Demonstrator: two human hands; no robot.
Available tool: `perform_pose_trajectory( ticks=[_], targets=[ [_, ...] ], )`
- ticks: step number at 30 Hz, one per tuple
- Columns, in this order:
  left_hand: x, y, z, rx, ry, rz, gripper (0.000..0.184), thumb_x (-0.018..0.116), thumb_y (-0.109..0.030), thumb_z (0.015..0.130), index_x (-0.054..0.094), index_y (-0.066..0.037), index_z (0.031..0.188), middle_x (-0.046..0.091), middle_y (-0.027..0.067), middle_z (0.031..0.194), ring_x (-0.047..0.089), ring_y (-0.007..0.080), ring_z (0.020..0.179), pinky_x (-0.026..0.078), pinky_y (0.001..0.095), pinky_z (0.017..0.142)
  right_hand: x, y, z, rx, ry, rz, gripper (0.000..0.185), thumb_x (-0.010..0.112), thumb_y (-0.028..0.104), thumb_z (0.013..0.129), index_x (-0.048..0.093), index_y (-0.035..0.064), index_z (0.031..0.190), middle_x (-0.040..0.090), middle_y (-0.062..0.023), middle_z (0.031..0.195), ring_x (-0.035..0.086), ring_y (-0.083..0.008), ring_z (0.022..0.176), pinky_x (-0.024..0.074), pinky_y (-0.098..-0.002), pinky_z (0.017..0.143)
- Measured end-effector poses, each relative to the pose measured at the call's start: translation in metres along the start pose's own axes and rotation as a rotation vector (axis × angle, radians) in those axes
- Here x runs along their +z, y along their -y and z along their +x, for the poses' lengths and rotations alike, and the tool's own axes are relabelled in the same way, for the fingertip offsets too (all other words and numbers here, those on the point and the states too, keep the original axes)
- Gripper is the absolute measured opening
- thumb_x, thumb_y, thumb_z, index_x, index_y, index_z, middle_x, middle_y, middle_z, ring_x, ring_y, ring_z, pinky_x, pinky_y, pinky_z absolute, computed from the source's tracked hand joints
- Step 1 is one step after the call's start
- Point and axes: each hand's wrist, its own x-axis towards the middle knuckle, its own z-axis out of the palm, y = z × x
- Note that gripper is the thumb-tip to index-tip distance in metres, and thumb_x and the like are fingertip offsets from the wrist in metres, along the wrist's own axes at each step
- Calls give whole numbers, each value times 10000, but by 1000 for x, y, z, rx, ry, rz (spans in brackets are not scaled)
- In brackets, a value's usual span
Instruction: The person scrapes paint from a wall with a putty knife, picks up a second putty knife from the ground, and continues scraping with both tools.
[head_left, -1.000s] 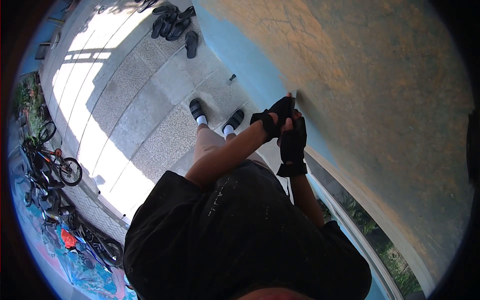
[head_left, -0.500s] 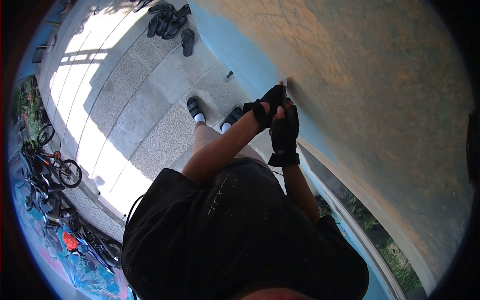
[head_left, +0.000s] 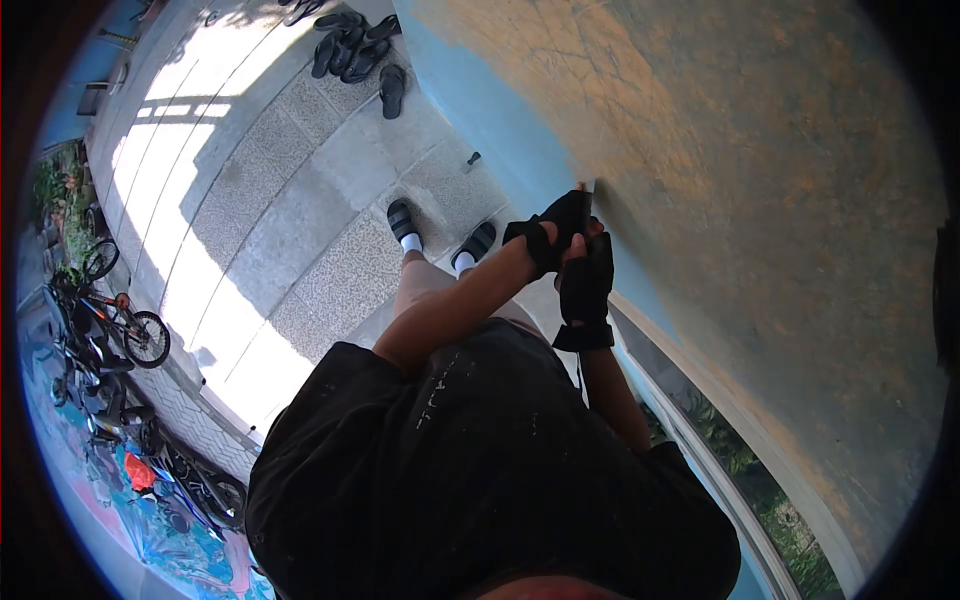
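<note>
Both of my hands wear black fingerless gloves and are together against the wall (head_left: 720, 180). My left hand (head_left: 563, 225) is closed around the upper part of a scraper (head_left: 588, 197), its fingertips close to the flat metal blade. Just below it, my right hand (head_left: 586, 275) is wrapped around the lower part of the same tool, mostly hiding the handle. The blade's edge meets the wall where blue paint borders a rough brown-orange, scuffed surface.
Several black sandals (head_left: 350, 55) lie on the paved floor (head_left: 340, 240) by the wall's far end. A small dark object (head_left: 473, 160) is on the floor nearer my feet. A bicycle (head_left: 125, 325) and motorbikes stand far left. A window ledge (head_left: 700, 440) runs at lower right.
My whole view has shifted slightly. Both hands and the scraper have come a little nearer my body along the wall, with the grip unchanged.
</note>
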Motion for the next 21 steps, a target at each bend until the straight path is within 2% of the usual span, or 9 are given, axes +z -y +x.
perform_pose_trajectory(
  ticks=[3, 7, 8, 11, 15, 16, 18, 19, 21],
  targets=[
    [1, 7, 4, -125, 56, -72, 503, 392, -612, 861, 583, -146, 871, 593, 59, 826, 550, 240, 868, 317, 447, 913, 7, -7, 20, -15, 81, -365, 334, 507, 277, 978, 499, 71, 1241, 535, 26, 764, 469, -35, 584, 391, -211, 490],
    [-6, 8, 7, -296, 121, -152, 329, 432, -482, 854, 588, -196, 899, 580, 10, 872, 523, 233, 1004, 166, 493, 1122, -5, -8, 9, 37, 62, -265, 358, 508, 274, 976, 488, 74, 1273, 523, 32, 736, 454, -37, 537, 359, -203, 436],
    [-4, 6, 12, -293, 123, -146, 329, 432, -482, 854, 588, -196, 899, 580, 10, 872, 523, 233, 1004, 166, 493, 1122, -7, -12, 10, 31, 60, -260, 358, 508, 274, 976, 488, 74, 1273, 523, 32, 736, 454, -37, 537, 359, -203, 436],
    [7, 0, 20, -821, -86, -570, 374, 426, -517, 857, 588, -182, 902, 577, 11, 847, 523, 240, 999, 154, 489, 1135, -6, -6, 9, 92, 79, -114, 380, 507, 259, 975, 477, 71, 1303, 528, 22, 735, 456, -46, 537, 372, -212, 439],
    [-18, 3, 29, -964, -188, -863, 672, 357, -733, 873, 585, -101, 892, 594, 77, 779, 565, 261, 734, 470, 400, 698, 13, -5, 22, 51, 73, -226, 380, 515, 275, 975, 487, 63, 1289, 528, 31, 737, 455, -39, 545, 357, -206, 439],
    [-12, 13, 23, -969, -184, -864, 672, 357, -733, 873, 585, -101, 892, 594, 77, 779, 565, 261, 734, 470, 400, 698, 8, -9, 16, 55, 68, -228, 380, 515, 275, 975, 487, 63, 1289, 528, 31, 737, 455, -39, 545, 357, -206, 439],
    [-2, 30, 9, -323, 92, -172, 317, 429, -479, 880, 598, -212, 909, 600, 10, 847, 539, 204, 1043, 115, 478, 1151, -6, -15, 5, 24, 53, -277, 369, 511, 273, 977, 494, 60, 1279, 531, 29, 746, 459, -39, 554, 367, -206, 448],
    [0, 31, 15, -316, 91, -165, 317, 429, -479, 880, 598, -212, 909, 600, 10, 847, 539, 204, 1043, 115, 478, 1151, -11, -11, 4, 16, 53, -273, 369, 511, 273, 977, 494, 60, 1279, 531, 29, 746, 459, -39, 554, 367, -206, 448],
    [18, 27, 26, -730, -98, -612, 594, 363, -679, 859, 591, -133, 918, 607, 61, 818, 554, 250, 851, 351, 438, 882, -19, -4, -2, -21, 54, -239, 354, 512, 266, 976, 506, 57, 1262, 530, 23, 751, 462, -48, 551, 377, -212, 457]
  ],
)
